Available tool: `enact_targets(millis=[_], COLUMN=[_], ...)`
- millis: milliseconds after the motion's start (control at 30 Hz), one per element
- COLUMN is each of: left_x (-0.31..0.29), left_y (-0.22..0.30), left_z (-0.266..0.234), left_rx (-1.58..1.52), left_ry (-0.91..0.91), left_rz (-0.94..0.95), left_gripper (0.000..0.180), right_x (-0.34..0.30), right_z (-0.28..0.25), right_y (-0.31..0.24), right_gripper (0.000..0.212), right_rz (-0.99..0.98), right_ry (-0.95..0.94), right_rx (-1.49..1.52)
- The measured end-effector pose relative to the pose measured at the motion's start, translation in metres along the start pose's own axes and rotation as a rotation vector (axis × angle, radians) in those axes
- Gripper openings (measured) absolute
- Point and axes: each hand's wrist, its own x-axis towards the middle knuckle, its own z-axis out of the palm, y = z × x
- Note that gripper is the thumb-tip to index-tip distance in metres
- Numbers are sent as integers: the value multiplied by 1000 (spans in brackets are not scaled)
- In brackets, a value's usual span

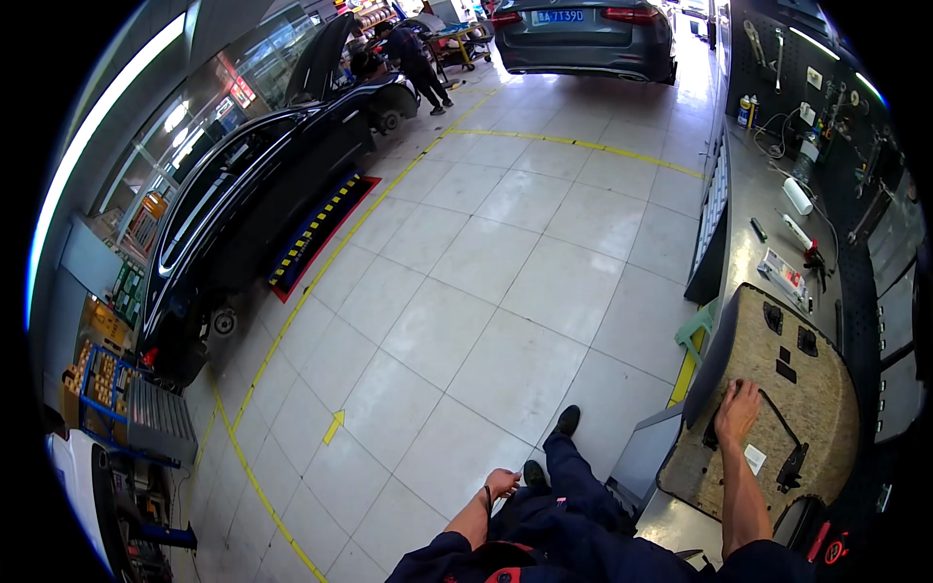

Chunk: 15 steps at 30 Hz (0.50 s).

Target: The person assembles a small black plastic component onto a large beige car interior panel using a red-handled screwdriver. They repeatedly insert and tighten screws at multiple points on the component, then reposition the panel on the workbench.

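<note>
- Pale floor tiles (505, 282) with yellow lines fill the middle of a car workshop, and a steel worktop (753, 219) runs along its right side below a dark tool wall.
- Right hand (737, 410) lies flat, fingers spread, on the near left part of a large beige fibrous panel (777, 389), which rests on the worktop's near end with its left edge hanging over the worktop's front edge; the hand presses down rather than grips.
- Left hand (501, 482) hangs loose beside the thigh, fingers lightly curled, grasping nothing; a dark band sits at the wrist.
- My judgement: to move this panel well, the free hand should take the overhanging left edge, so the load is shared and the thin board does not flex or slide off.
- Black fittings (789, 345) and a thin black cable or strap (782, 418) on the panel deserve care, as they could snag.
- Farther along the worktop lie a white roll (797, 195), a marker-like tool (758, 230) and a flat packet (783, 272).
- Across the floor stands a black car (253, 185) with its bonnet raised; a grey car (583, 34) sits at the far end, with a person (413, 58) working between them.
- Hard to read: the panel's underside, its near right corner, and the wall tools, blurred toward the rim.
</note>
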Motion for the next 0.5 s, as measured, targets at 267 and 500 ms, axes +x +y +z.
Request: enact_targets(millis=[267,500], left_x=[1,1], left_y=[0,0], left_z=[-3,-3], left_rx=[-10,-11], left_ry=[-7,-16], left_rz=[-8,-6], left_gripper=[34,38], right_x=[-1,-2], right_z=[4,2], right_y=[5,2], right_gripper=[28,28], right_rz=[-21,-36], right_ry=[-25,-2], right_rx=[-20,-2])
